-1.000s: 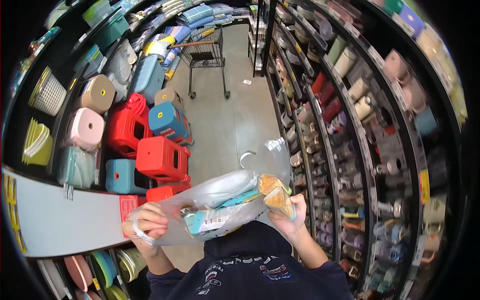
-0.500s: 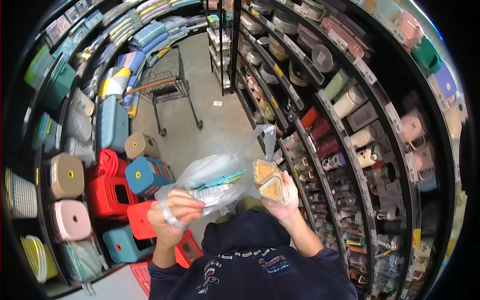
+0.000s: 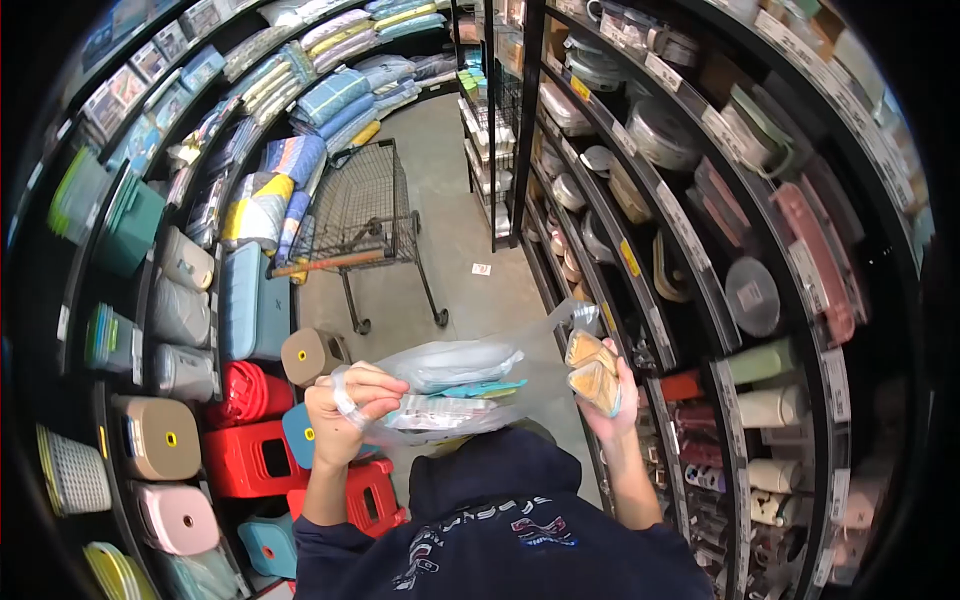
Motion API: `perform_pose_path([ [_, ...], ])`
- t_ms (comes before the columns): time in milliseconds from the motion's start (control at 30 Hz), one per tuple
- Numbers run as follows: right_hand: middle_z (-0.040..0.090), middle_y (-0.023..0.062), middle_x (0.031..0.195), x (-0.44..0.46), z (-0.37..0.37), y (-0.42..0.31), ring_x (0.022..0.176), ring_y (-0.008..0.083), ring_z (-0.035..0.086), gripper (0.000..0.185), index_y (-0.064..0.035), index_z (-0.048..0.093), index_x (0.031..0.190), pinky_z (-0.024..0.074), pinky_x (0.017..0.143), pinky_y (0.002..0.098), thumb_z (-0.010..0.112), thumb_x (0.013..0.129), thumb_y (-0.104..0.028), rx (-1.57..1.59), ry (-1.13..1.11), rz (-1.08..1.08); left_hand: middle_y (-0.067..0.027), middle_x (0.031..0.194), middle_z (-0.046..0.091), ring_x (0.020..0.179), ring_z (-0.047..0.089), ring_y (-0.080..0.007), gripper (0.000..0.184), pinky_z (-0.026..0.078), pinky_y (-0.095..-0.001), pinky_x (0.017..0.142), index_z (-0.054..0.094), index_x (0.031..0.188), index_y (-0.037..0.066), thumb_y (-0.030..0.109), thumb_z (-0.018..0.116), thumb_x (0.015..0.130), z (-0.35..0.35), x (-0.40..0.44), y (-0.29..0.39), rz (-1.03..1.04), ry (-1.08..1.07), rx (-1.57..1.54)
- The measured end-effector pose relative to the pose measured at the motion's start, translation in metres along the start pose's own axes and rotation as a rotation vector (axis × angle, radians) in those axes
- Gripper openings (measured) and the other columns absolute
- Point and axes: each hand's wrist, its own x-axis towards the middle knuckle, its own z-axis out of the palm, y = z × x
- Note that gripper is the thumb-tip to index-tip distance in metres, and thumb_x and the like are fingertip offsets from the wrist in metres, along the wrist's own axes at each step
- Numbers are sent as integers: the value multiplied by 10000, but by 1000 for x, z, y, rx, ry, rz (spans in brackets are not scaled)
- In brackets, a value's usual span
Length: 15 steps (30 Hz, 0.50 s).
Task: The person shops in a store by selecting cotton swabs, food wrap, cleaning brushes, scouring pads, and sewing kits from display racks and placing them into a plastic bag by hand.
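Note:
My left hand (image 3: 347,405) is closed on the handle of a clear plastic bag (image 3: 445,368), which loops round its fingers. Inside the bag lie white and teal packages (image 3: 448,410), partly hidden by the film. In my right hand (image 3: 618,410), to the right of the bag, is a clear pack with two triangular compartments (image 3: 597,381) of golden-brown contents. A strip of the bag stretches up beside this pack, and whether my right hand also grips it I cannot tell.
A wire shopping cart (image 3: 365,225) with an orange handle stands ahead in the aisle. Stools (image 3: 245,460), bins and folded textiles (image 3: 335,100) line the left side. Shelves of bottles and containers (image 3: 665,130) rise close on the right. A paper scrap (image 3: 481,269) lies on the floor.
The view has moved forward along the aisle, bringing the cart nearer. My left hand has risen with the bag, and both hands remain closed on what they held.

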Motion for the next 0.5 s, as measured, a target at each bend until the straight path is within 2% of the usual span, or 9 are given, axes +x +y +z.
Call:
perform_pose_path([
  [67,514,79,1142,38,4,-10,1045,249,517,313,-135,410,1162,457,836,380,440,888,-285,-45,-27,-1,-134,746,656,663,597,-221,121,466,-292,593,663,681,-28,-61,702,572,-1,34,-16,25,7,-46],
  [133,490,95,1140,77,5,-16,1056,262,503,328,-118,389,1169,444,862,390,452,878,-255,-252,-39,-115,-137,742,655,655,592,-219,121,464,-296,589,660,679,-35,-44,712,571,-1,70,-22,37,8,-68],
  [167,469,104,1128,95,8,-20,1059,258,492,442,-109,329,1228,426,886,381,497,848,-260,-360,-53,-144,-138,738,654,651,590,-222,125,463,-302,591,658,677,-38,-33,719,568,0,89,-23,63,0,-106],
  [233,458,99,1117,126,28,-26,1054,232,482,516,-96,296,1261,405,897,353,519,825,-260,-490,-59,-187,-137,729,652,641,584,-232,148,457,-315,593,659,675,-39,8,738,560,-2,129,-21,115,1,-136],
  [300,447,94,1099,155,53,-32,1033,189,472,699,-84,217,1324,372,911,306,585,752,-245,-641,-53,-240,-120,705,643,608,563,-213,155,436,-304,565,651,653,-19,87,751,601,-4,168,-16,140,60,-186],
  [400,450,96,1100,196,76,-38,1026,178,471,742,-71,218,1321,368,908,299,614,711,-223,-771,-119,-323,-57,705,607,552,505,-159,198,399,-281,497,610,658,24,175,734,692,-12,227,-6,202,120,-338],
  [500,451,107,1108,232,105,-39,1044,180,456,737,-36,243,1290,350,921,308,635,694,-221,-831,-125,-426,16,770,535,543,451,-87,218,385,-235,449,529,672,97,212,696,753,-55,288,-10,230,-134,-478],
])
